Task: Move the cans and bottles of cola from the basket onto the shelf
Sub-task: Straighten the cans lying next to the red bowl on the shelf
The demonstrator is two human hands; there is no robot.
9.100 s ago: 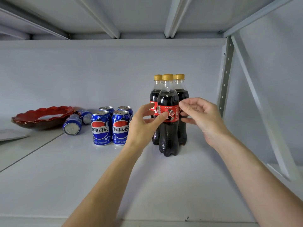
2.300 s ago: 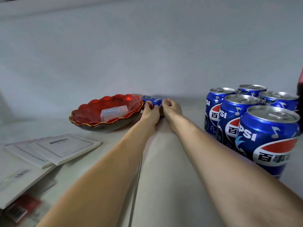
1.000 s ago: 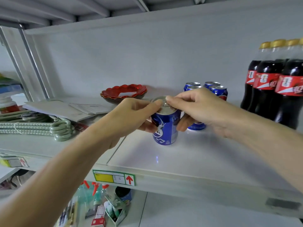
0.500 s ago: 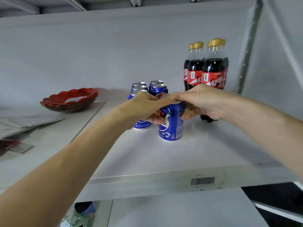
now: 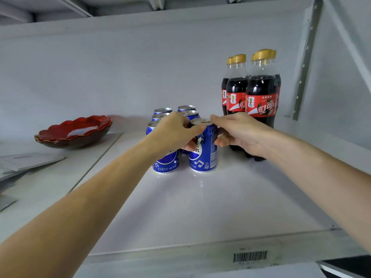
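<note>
Both bare hands grip one blue aluminium cola can [image 5: 204, 151], which stands upright on the white metal shelf [image 5: 200, 207]. The left hand [image 5: 174, 133] wraps its side, thumb at the rim; the right hand [image 5: 239, 131] pinches it from the other side, fingertips on the lid. Just left and behind stand more blue cans [image 5: 166, 161]. Dark cola bottles with gold caps [image 5: 261, 97] stand to the right. A red scalloped bowl [image 5: 74, 131] sits well off left.
</note>
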